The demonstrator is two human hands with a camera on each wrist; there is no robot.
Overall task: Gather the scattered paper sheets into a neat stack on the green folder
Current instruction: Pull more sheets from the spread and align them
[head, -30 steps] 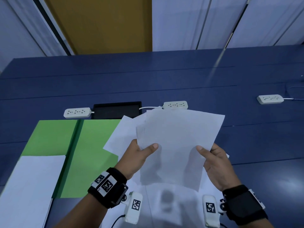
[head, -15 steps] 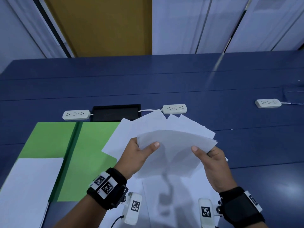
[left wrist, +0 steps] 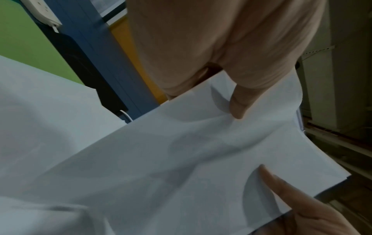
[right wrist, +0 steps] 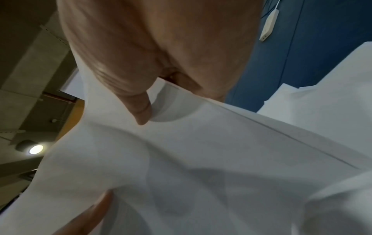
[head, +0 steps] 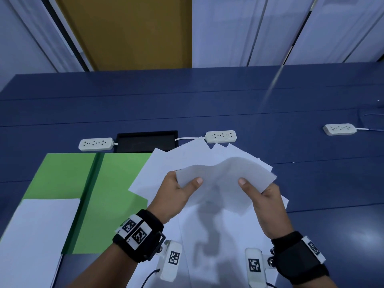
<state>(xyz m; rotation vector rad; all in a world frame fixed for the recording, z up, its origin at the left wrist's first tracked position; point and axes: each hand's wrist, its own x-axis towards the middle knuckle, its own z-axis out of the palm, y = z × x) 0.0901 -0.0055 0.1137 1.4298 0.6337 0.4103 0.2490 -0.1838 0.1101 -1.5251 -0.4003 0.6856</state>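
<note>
A bundle of white paper sheets [head: 224,183] is lifted above the blue table, held from both sides. My left hand [head: 176,192] pinches its left edge, thumb on top, and my right hand [head: 264,196] pinches the right edge the same way. In the wrist views each thumb presses on the sagging held sheets [left wrist: 181,159] [right wrist: 201,167]. Several more loose sheets [head: 187,156] lie fanned out on the table beneath and beyond the hands. The open green folder [head: 112,183] lies to the left, with a white sheet stack [head: 39,231] on its near left half.
A black tablet-like panel [head: 146,141] and two white power strips [head: 96,144] [head: 221,136] sit just behind the folder and papers. A third power strip [head: 340,129] with a cable lies far right. The table's back edge meets a wall.
The held sheets have tipped from nearly upright to lying flatter and lower, sagging in the middle. Both hands came down slightly and closer together; the fanned sheets behind show more.
</note>
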